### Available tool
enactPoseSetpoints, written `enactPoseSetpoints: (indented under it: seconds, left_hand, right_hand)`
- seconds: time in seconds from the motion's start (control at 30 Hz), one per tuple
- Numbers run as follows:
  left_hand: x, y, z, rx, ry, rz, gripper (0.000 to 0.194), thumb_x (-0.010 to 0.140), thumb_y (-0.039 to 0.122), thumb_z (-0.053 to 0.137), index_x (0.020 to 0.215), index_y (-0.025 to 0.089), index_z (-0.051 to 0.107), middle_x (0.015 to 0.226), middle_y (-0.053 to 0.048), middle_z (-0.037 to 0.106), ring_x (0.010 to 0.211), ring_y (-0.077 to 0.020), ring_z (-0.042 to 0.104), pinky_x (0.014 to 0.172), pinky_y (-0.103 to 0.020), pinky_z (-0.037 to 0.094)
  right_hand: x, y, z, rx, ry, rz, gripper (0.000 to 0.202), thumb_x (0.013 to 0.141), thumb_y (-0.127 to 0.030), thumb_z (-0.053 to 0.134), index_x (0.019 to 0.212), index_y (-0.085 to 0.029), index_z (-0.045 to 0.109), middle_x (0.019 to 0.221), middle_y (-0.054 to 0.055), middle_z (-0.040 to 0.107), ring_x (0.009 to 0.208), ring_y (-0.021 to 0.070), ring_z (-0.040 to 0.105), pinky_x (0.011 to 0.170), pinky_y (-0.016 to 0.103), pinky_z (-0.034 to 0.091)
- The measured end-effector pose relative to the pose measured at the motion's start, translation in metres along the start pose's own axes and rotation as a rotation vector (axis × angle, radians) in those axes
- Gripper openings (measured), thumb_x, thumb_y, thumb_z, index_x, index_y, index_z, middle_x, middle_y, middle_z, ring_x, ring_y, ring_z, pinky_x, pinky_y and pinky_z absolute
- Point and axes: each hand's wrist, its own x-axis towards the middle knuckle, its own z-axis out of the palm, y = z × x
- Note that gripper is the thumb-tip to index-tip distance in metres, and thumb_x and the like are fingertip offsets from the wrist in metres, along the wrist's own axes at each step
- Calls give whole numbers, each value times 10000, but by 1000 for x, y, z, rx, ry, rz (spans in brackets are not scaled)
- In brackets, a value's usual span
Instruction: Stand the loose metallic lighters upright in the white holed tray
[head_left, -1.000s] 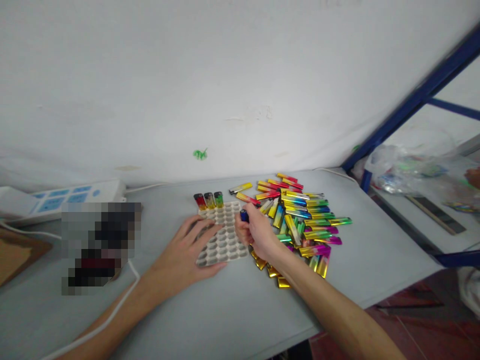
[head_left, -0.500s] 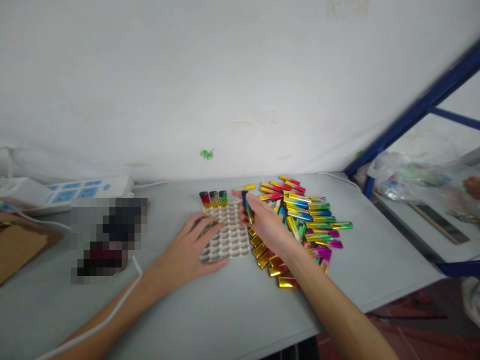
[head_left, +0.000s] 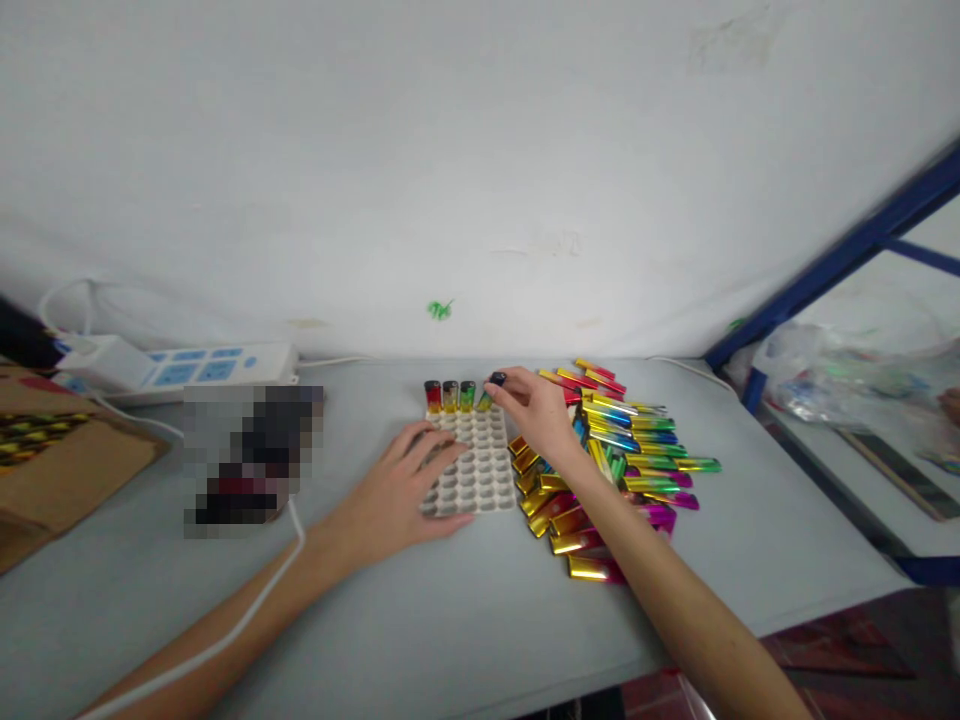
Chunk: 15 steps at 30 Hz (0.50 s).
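A pale tray with rows of small hollows point(head_left: 480, 470) lies on the table. My left hand point(head_left: 405, 490) rests over its left side, fingers spread and holding nothing. Three lighters, a red one point(head_left: 433, 397), a yellowish one point(head_left: 450, 397) and a green one point(head_left: 468, 397), stand upright in the tray's back row. My right hand point(head_left: 532, 405) pinches a blue and yellow lighter point(head_left: 487, 396) by its dark top, tilted at the right end of that row. Whether its base is seated in a hollow I cannot tell. Shiny coloured lighters point(head_left: 637, 460) lie heaped right of the tray, partly behind my right forearm.
Against the wall at the left is a white power strip point(head_left: 217, 365). A blurred-out object point(head_left: 259, 455) with a white cable lies before it. An open cardboard box point(head_left: 67, 470) sits at far left. Blue metal framing point(head_left: 832, 250) and plastic bags point(head_left: 802, 365) are at right.
My right hand has brought the blue and yellow lighter to the back row beside the three upright ones. My left hand stays on the tray. The view has shifted slightly left.
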Motion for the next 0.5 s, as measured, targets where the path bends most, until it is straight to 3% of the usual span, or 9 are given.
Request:
enactPoseSetpoints:
  seconds: [0.2,0.33,0.5]
  left_hand:
    - [0,2,0,10,0,0,707,902,511,891,1476,174,653,1432,-173,676,1431,-406,517,1230,-618,517]
    - [-1,3,-1,15,-12,-1,722,900,502,894,1485,161,643,1431,-181,672,1441,-415,506,1228,-624,517]
    - [-2,-1,0,18,-5,8,691,915,505,875,1483,188,642,1446,-170,671,1435,-405,519,1220,-621,525]
  right_hand:
    - [0,1,7,-296,-66,-84,143,1050,-324,708,1155,-231,729,978,69,870,900,271,841,806,356,621]
    - [-2,-4,8,-358,-166,-129,127,1052,-229,703,1178,-225,714,1024,83,869,959,273,846,839,353,617]
    - [0,-1,9,-387,-189,-81,154,1039,-203,736,1191,-215,710,1068,103,873,1032,285,851,867,364,632]
